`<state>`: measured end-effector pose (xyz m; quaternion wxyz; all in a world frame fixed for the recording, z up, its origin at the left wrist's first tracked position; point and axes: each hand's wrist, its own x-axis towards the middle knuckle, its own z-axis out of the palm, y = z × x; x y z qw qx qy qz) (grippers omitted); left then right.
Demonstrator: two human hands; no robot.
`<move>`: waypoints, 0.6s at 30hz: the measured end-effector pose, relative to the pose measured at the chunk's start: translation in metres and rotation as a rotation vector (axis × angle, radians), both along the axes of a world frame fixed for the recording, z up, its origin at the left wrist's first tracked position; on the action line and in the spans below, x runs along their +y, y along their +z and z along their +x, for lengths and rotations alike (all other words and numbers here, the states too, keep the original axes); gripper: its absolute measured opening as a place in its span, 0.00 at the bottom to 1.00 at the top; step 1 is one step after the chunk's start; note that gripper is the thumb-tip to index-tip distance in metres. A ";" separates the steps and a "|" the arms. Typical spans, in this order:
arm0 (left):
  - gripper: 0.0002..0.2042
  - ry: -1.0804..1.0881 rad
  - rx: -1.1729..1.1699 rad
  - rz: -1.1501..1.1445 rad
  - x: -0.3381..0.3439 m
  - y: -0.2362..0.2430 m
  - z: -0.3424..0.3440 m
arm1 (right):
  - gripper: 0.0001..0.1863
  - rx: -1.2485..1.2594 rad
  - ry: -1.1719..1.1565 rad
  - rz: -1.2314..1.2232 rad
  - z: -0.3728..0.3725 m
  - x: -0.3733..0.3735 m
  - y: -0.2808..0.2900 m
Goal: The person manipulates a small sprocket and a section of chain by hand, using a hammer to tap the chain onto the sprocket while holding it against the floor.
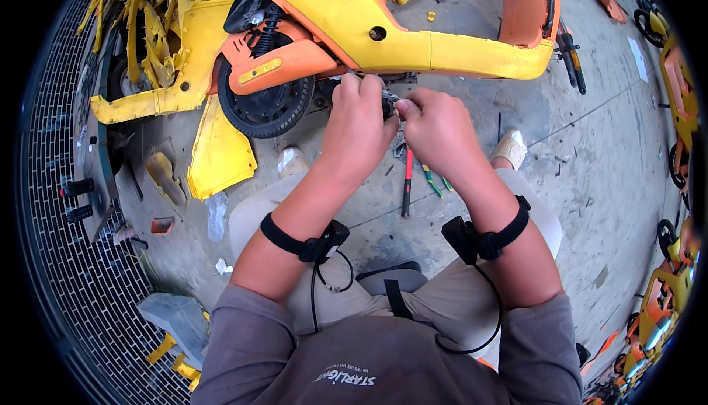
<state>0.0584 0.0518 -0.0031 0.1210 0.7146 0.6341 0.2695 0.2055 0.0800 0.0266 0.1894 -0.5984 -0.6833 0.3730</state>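
1. Black and small, the part (388,106) sits between both hands, in front of the yellow-and-orange scooter body (346,18); whether it joins the scooter is hidden.
2. Left hand (356,121): fingers curled closed round the part, their far side out of view. Right hand (442,125): thumb and index finger pinched together at its right edge.
3. Close two-handed work on this part seems to be the step in hand; the next move probably calls for a firm left hold and fine right-finger control.
4. On the floor, nearer the body, lie a red-handled tool (407,184) and a green-handled tool (431,182) — both untouched.
5. Beyond the hands the scooter's underside limits reach; the front wheel (269,114) and a loose yellow panel (221,153) crowd the left — with heaped yellow panels (199,29) behind.
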 end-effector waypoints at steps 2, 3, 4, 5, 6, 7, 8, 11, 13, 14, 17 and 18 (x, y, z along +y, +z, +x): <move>0.25 -0.002 0.009 -0.041 0.000 -0.002 0.001 | 0.13 0.016 -0.009 -0.030 -0.002 0.002 -0.005; 0.25 0.011 0.016 -0.060 0.000 -0.004 0.000 | 0.14 0.028 -0.009 -0.035 -0.002 0.004 -0.009; 0.26 0.025 0.022 -0.079 0.002 -0.007 -0.001 | 0.14 0.041 -0.009 -0.040 -0.004 0.005 -0.013; 0.26 0.033 0.029 -0.095 0.004 -0.006 0.000 | 0.14 0.041 -0.021 -0.039 -0.005 0.006 -0.016; 0.25 0.048 0.010 -0.118 0.004 -0.004 0.000 | 0.14 0.042 -0.035 -0.038 -0.007 0.006 -0.018; 0.25 0.061 -0.010 -0.140 0.005 0.000 0.001 | 0.14 0.042 -0.049 -0.036 -0.008 0.006 -0.019; 0.25 0.070 -0.030 -0.159 0.007 0.006 0.001 | 0.14 0.093 -0.005 -0.032 -0.005 0.009 -0.014; 0.25 -0.012 -0.011 -0.170 -0.002 0.021 -0.006 | 0.15 0.203 0.122 -0.044 0.011 0.011 0.001; 0.25 -0.035 -0.054 -0.197 -0.003 0.021 -0.007 | 0.16 0.240 0.177 -0.050 0.018 0.007 0.010; 0.25 -0.054 -0.069 -0.213 -0.003 0.021 -0.006 | 0.16 0.228 0.191 -0.059 0.021 0.007 0.014; 0.24 -0.090 -0.103 -0.272 -0.007 0.028 -0.010 | 0.16 0.192 0.240 -0.071 0.024 0.005 0.020; 0.24 -0.103 -0.113 -0.279 -0.008 0.028 -0.011 | 0.15 0.178 0.258 -0.064 0.024 0.004 0.021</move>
